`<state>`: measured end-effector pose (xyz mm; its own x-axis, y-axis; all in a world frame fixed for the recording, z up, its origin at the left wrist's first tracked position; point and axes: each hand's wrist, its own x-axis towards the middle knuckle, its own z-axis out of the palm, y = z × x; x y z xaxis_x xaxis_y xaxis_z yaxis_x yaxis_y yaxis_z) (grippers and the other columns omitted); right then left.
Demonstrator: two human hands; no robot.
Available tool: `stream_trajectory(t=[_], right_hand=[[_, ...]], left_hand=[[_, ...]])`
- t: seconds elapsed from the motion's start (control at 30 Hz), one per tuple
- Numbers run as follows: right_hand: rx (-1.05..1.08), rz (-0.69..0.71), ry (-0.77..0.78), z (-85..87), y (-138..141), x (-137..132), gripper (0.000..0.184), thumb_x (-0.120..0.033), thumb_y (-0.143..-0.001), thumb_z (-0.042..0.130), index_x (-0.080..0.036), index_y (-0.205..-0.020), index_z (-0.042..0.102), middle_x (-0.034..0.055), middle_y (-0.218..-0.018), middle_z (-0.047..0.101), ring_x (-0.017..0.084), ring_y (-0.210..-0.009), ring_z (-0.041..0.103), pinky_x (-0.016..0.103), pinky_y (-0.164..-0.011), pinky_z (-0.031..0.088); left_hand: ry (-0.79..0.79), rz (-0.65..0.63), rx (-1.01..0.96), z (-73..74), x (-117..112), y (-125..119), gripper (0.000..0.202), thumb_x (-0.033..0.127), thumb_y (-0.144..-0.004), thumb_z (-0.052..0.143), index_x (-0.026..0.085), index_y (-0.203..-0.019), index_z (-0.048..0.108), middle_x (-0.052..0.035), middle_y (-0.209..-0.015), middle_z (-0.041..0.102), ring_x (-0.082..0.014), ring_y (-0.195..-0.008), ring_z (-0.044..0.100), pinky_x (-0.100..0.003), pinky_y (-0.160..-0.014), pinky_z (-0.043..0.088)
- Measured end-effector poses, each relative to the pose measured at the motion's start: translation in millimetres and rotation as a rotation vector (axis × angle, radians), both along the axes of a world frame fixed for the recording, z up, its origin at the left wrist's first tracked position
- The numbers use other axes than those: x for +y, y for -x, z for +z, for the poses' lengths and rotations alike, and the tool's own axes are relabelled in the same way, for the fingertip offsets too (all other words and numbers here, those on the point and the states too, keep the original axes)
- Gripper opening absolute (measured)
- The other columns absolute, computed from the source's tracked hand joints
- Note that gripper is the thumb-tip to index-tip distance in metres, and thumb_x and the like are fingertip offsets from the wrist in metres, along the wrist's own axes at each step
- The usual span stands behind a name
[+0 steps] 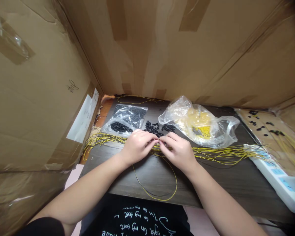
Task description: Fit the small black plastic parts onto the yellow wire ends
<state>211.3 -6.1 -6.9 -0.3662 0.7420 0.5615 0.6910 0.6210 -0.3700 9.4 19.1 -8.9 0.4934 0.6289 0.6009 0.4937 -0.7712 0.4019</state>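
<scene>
My left hand [137, 146] and my right hand [177, 150] meet at the middle of a dark wooden table [211, 183], fingertips pinched together. Between them they hold a thin yellow cord [159, 196] whose loop hangs toward me over the table's front edge. A small piece may be pinched at the fingertips; it is too small to name. Just beyond the hands lies a loose heap of small black beads [152, 127]. A long bundle of yellow cords [221, 152] stretches across the table under and beside both hands.
A clear bag of black beads [127, 118] lies at the back left. A crumpled clear bag with yellow contents [199, 124] sits at the back right. A white power strip [277, 173] and cardboard with black pieces [263, 126] lie at right. Cardboard walls [39, 98] enclose the table.
</scene>
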Motion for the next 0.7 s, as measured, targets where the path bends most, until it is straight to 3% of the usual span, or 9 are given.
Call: stream_trajectory(t=[0.23, 0.7], right_hand=[[0.006, 0.01, 0.008, -0.1, -0.3, 1.4, 0.017, -0.021, -0.097, 0.055, -0.018, -0.095, 0.072, 0.0046, -0.083, 0.065, 0.013, -0.071, 0.061, 0.026, -0.067, 0.051], [0.073, 0.022, 0.032, -0.9, 6.1, 0.4, 0.017, -0.022, -0.098, 0.055, -0.019, -0.098, 0.072, 0.0046, -0.084, 0.066, 0.014, -0.07, 0.062, 0.028, -0.069, 0.052]], left_hand=[[-0.089, -0.001, 0.06, -0.4, 0.5, 1.6, 0.019, 0.028, -0.098, 0.059, 0.018, -0.111, 0.069, -0.0034, -0.089, 0.077, -0.0167, -0.076, 0.069, -0.034, -0.075, 0.047], [-0.196, 0.042, 0.082, -0.8, 1.2, 2.5, 0.014, 0.021, -0.098, 0.055, 0.018, -0.096, 0.068, -0.0025, -0.085, 0.077, -0.0156, -0.073, 0.068, -0.034, -0.078, 0.047]])
